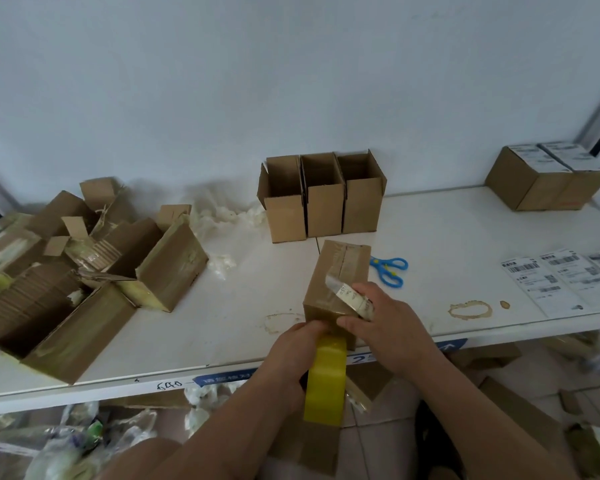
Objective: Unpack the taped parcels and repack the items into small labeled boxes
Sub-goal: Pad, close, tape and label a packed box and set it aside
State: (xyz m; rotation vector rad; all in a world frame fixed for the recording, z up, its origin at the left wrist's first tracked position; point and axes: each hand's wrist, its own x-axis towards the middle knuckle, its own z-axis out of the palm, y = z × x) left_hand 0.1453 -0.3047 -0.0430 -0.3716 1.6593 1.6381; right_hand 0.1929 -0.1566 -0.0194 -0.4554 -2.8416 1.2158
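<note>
Tape roll [325, 382]: your left hand [291, 355] covers its left side, so you cannot see its core or how the fingers lie.
Small box [336, 282]: its near face is hidden behind both your hands; the writing on the strip your right hand [378, 317] holds is too small to read.
Shipping labels [548, 282]: print too small to read; the rightmost is cut by the right edge.
Torn parcels [84, 271]: the pile runs off the left edge; contents unclear.
Open boxes [323, 202]: you cannot see into them.
Floor litter [84, 441]: blurred, partly hidden under the surface [222, 306].
</note>
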